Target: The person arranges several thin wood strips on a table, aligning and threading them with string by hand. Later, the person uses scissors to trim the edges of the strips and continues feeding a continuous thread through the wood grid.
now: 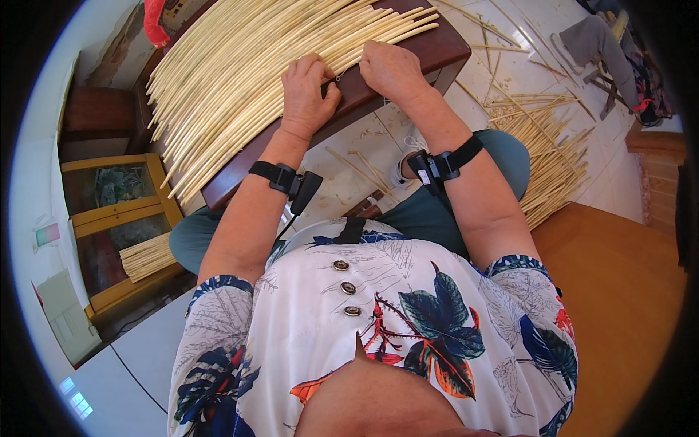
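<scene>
Long, pale, peeled sticks (240, 87) lie side by side in a wide mat across a dark red-brown table (429, 45). My left hand (309, 95) rests at the mat's near edge, fingers curled over the sticks and thumb bent close to them. To its right, my right hand (392, 71) is closed in a fist at the same edge, knuckles up. A thin cord-like strand (338, 76) shows between the two hands. What lies inside either grip is hidden.
A heap of loose sticks (542, 149) covers the floor at right, with more scattered beyond. Another person's leg (593, 51) shows at the far right. A wooden-framed glass cabinet (116, 215) stands at left, a stick bundle (145, 256) beside it. Brown board (604, 284) lies at near right.
</scene>
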### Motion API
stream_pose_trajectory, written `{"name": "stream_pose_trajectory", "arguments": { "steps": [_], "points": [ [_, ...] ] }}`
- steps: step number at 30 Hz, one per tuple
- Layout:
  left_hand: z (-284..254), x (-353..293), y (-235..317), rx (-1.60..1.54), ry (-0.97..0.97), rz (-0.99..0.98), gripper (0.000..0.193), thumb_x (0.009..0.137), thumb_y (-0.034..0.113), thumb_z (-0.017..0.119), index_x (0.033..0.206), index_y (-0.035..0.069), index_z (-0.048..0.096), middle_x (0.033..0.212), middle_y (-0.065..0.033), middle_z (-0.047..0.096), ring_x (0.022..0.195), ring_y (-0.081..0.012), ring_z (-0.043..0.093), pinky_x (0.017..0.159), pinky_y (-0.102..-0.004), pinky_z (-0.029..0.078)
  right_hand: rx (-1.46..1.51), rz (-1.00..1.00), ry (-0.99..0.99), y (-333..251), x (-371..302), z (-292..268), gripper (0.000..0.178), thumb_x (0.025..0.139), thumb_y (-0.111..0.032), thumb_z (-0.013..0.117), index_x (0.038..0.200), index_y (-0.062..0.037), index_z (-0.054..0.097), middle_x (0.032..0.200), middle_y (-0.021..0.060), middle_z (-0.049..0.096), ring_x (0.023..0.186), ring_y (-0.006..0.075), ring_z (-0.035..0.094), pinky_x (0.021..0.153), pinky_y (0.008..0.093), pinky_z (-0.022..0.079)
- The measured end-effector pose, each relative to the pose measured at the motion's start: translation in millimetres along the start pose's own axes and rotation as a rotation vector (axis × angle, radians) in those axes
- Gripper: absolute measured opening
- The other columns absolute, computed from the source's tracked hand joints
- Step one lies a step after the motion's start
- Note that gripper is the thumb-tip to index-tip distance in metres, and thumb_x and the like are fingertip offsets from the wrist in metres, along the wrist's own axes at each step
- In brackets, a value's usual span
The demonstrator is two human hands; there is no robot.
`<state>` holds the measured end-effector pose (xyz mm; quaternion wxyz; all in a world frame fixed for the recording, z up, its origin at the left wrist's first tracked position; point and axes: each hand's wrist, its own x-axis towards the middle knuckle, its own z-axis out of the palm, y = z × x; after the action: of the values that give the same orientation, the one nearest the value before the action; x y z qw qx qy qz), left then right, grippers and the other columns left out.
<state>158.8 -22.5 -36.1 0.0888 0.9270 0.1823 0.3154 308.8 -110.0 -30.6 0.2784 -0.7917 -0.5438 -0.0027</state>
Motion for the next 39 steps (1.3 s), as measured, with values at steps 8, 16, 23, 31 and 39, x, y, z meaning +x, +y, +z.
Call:
{"name": "stream_pose_trajectory", "arguments": {
  "steps": [8, 16, 23, 31, 39],
  "points": [
    [1.2, 2.5, -1.4, -0.067, 0.016, -0.031, 0.02, 0.07, 0.009, 0.069, 0.084, 0.006, 0.054, 0.099, -0.0115, 0.053, 0.092, -0.0309, 0.049, 0.079, -0.0384, 0.04, 0.016, -0.013, 0.058, 2.0, -0.5, 4.7, 0.015, 0.078, -0.016, 0.052, 0.076, -0.0024, 0.058, 0.075, 0.0162, 0.062, 0.073, 0.0343, 0.061, 0.066, 0.0425, 0.048],
    [2.7, 1.6, -3.0, -0.051, 0.022, -0.038, 0.021, 0.07, 0.006, 0.069, 0.086, 0.006, 0.054, 0.101, -0.0109, 0.053, 0.091, -0.0309, 0.049, 0.079, -0.0389, 0.04, 0.023, 0.014, -0.022, -2.4, 0.8, -3.3, 0.017, 0.077, -0.011, 0.05, 0.08, 0.0007, 0.062, 0.082, 0.0202, 0.064, 0.079, 0.0346, 0.063, 0.07, 0.0425, 0.05],
    [5.6, 1.7, -3.1, 0.018, 0.026, -0.021, 0.019, 0.072, 0.007, 0.066, 0.087, 0.008, 0.055, 0.095, -0.0084, 0.055, 0.089, -0.0304, 0.05, 0.077, -0.0388, 0.04, 0.216, 0.067, -0.005, -2.5, 1.9, -4.8, 0.02, 0.079, -0.018, 0.051, 0.081, -0.0001, 0.061, 0.079, 0.0208, 0.063, 0.077, 0.0354, 0.062, 0.07, 0.042, 0.05],
    [7.4, 3.8, -3.6, 0.076, 0.016, -0.001, 0.021, 0.071, 0.006, 0.064, 0.09, 0.011, 0.057, 0.088, -0.0053, 0.056, 0.082, -0.0289, 0.05, 0.073, -0.0387, 0.04, 0.858, 0.2, -0.171, -0.3, 7.6, 2.9, 0.019, 0.082, -0.018, 0.057, 0.08, 0.0005, 0.056, 0.078, 0.0143, 0.064, 0.062, 0.0221, 0.06, 0.058, 0.032, 0.05],
    [5.0, 5.9, -2.5, 0.056, -0.015, -0.038, 0.024, 0.067, 0.007, 0.064, 0.089, 0.016, 0.06, 0.091, -0.0032, 0.054, 0.083, -0.0279, 0.049, 0.073, -0.0385, 0.04, 1.162, 0.336, -0.34, -4.5, 6.0, -5.2, 0.015, 0.087, -0.017, 0.054, 0.082, -0.0028, 0.054, 0.072, 0.0049, 0.059, 0.054, 0.0088, 0.054, 0.045, 0.0207, 0.043]
  ]
}}
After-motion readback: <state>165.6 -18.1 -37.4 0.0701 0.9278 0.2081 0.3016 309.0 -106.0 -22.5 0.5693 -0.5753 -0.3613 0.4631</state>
